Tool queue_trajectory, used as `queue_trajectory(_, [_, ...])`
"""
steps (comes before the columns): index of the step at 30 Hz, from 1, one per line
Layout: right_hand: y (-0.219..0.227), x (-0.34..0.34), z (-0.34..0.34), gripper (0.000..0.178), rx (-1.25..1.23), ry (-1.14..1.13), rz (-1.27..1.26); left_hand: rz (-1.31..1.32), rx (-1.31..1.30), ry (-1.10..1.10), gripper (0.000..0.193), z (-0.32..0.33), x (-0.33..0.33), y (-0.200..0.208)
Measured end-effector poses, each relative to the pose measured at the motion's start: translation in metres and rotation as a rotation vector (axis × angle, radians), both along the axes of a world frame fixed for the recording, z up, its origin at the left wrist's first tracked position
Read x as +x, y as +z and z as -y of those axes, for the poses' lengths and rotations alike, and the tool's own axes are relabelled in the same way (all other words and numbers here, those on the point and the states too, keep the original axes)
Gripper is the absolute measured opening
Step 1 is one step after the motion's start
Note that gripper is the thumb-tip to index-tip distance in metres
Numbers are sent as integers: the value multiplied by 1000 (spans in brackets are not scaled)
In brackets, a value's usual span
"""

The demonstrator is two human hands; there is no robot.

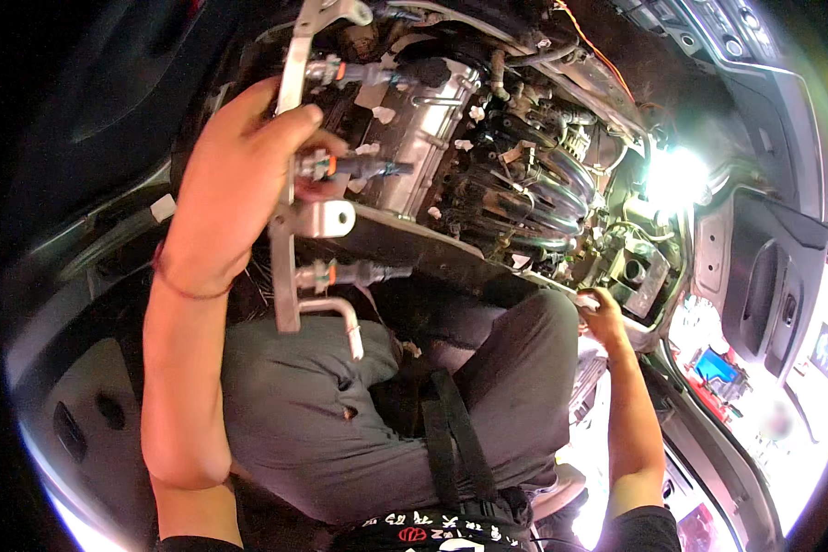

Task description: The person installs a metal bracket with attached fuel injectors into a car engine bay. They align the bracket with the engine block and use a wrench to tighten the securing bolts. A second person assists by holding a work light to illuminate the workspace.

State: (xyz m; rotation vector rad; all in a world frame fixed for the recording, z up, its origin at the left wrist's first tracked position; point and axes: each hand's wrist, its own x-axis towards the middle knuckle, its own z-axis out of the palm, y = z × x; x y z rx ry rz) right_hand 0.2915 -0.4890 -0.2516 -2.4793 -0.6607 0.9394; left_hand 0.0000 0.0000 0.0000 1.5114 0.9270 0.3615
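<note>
Your left hand (235,179) is clenched around a metal fuel rail (288,166), gripping it near its middle, thumb over the front of the bar. The rail is held upright in the air above your lap, just in front of the open engine bay (488,175), not resting on anything. Injectors (354,167) with orange collars project from the rail toward the engine: one above your thumb, one at your fingers, one below. A flat mounting tab (327,219) with a hole sits just under your hand, and a bent metal pipe (339,317) hangs off the rail's lower end, over your grey trousers (340,432).

Your right hand (603,317) is well apart from the rail, at the near edge of the engine bay, closed on the edge there; what exactly it grips cannot be made out. The silver engine cover (423,138) lies just beyond the injectors. A bright work lamp (676,177) glares at the bay's right side, beside the open door panel (773,276).
</note>
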Motion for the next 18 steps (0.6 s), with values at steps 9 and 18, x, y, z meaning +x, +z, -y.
queue_trajectory(9, [56, -22, -227, 30, 600, 43, 76, -265, 78, 196, 37, 80, -15, 41])
queue_trajectory(18, [-48, -16, -338, 24, -230, 1146, 694, -352, 25, 273, 43, 88, 11, 28])
